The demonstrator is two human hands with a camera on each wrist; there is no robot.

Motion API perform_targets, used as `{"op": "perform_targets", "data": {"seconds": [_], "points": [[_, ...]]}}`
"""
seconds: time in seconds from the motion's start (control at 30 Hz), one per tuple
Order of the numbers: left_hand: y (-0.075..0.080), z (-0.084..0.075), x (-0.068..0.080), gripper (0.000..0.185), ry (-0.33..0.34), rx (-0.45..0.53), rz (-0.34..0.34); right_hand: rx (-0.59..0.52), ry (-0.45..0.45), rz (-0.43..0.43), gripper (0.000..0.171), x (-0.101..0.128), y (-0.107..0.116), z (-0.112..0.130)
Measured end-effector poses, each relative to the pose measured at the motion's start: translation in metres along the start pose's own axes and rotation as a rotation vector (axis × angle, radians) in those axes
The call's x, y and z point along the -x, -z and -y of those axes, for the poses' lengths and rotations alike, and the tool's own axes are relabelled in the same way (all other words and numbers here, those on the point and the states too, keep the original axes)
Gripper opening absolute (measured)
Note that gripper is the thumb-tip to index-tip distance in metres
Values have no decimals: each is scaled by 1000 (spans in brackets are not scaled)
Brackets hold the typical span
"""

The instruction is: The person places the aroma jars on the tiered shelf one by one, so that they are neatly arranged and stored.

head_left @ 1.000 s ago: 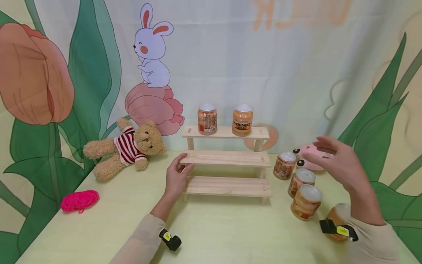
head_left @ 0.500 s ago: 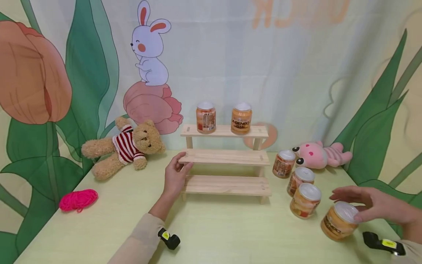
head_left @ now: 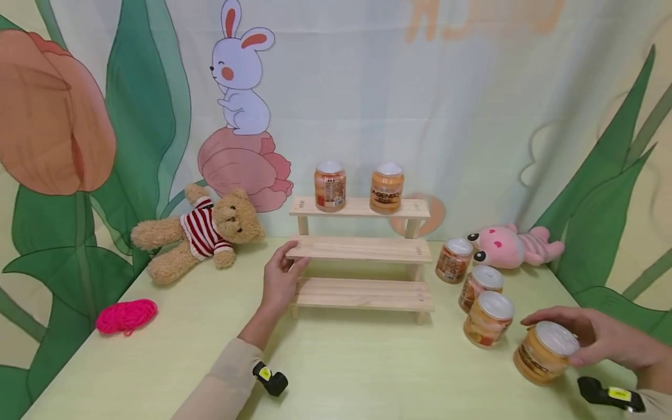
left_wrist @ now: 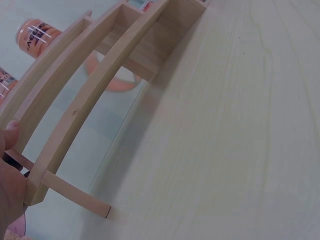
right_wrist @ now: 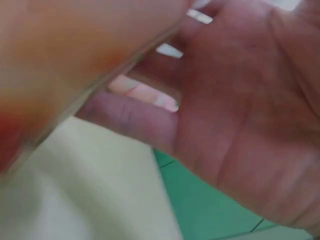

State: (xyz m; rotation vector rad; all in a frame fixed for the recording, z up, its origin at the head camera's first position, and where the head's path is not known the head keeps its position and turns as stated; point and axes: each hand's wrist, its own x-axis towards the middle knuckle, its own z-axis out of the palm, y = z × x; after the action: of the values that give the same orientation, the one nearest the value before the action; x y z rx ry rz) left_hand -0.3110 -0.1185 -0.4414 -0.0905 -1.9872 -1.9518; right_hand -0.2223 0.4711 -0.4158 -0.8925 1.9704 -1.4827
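Observation:
A three-tier wooden display shelf (head_left: 362,248) stands on the table. My left hand (head_left: 280,280) grips the left end of its middle tier; the left wrist view shows the thumb (left_wrist: 11,135) against the wood. At the table's right side, my right hand (head_left: 604,338) holds an orange jar (head_left: 543,353) with a clear lid, fingers behind it and thumb on its near right side. In the right wrist view this jar (right_wrist: 65,65) is blurred and close to the palm (right_wrist: 240,115). Two similar jars, one left (head_left: 330,186) and one right (head_left: 387,188), stand on the top tier.
Three more jars, the nearest (head_left: 488,319), the middle one (head_left: 480,289) and the farthest (head_left: 454,261), stand right of the shelf. Behind them lies a pink plush toy (head_left: 511,248). A teddy bear (head_left: 205,233) and pink yarn (head_left: 126,317) lie on the left.
My right hand has come down and rightward from above the pink toy to the nearest right jar and closed round it. The left hand has stayed on the shelf.

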Motion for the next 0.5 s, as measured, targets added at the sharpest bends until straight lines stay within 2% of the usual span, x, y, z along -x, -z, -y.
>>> {"op": "perform_targets", "data": {"seconds": [0.13,0.23,0.5], "points": [[0,0,0,48,5,1,5,-63,54,-13,63,4,-2,-16],[0,0,1,49,11,9,16,-46,99,-26,64,6,-2,-26],[3,-3,1,54,-1,22,22,-96,142,-17,65,4,0,-40]]}}
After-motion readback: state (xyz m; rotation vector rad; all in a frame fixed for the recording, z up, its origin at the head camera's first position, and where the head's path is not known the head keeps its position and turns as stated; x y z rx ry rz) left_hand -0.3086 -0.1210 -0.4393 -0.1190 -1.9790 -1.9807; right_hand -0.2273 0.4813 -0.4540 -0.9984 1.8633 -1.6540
